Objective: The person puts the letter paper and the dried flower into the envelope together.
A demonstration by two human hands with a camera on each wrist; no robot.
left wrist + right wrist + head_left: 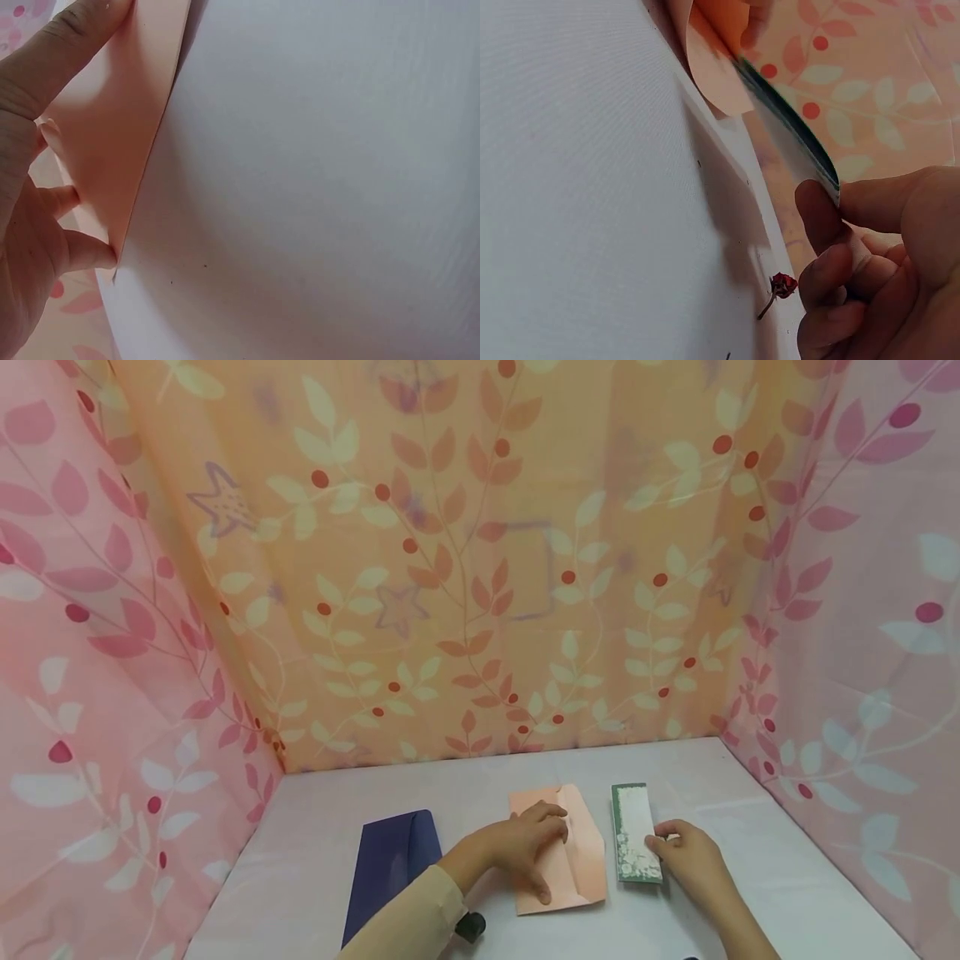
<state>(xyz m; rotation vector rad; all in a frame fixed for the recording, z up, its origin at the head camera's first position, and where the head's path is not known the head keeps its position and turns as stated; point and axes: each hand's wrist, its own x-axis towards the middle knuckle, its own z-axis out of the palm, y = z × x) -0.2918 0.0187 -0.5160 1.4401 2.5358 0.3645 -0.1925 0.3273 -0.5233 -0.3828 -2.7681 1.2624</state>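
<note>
A peach envelope [543, 881] lies on the white table with its flap [588, 852] folded out to the right. My left hand [521, 845] rests across it with fingers and thumb spread apart. In the left wrist view, the thumb and fingertips touch the envelope [124, 150] near its edges. To the right, my right hand [693, 857] pinches the right edge of a narrow white card [633, 827] with a green floral border, between thumb and index finger. The right wrist view shows this card [795, 135] edge-on and slightly bowed, its far end overlapping the peach envelope [712, 67].
A dark blue envelope [378, 864] lies on the table [322, 802] to the left, partly behind the left sleeve [416, 914]. A small dried red rose [783, 285] sits near the right hand. Leaf-patterned curtains [465, 568] enclose the table at the back and sides.
</note>
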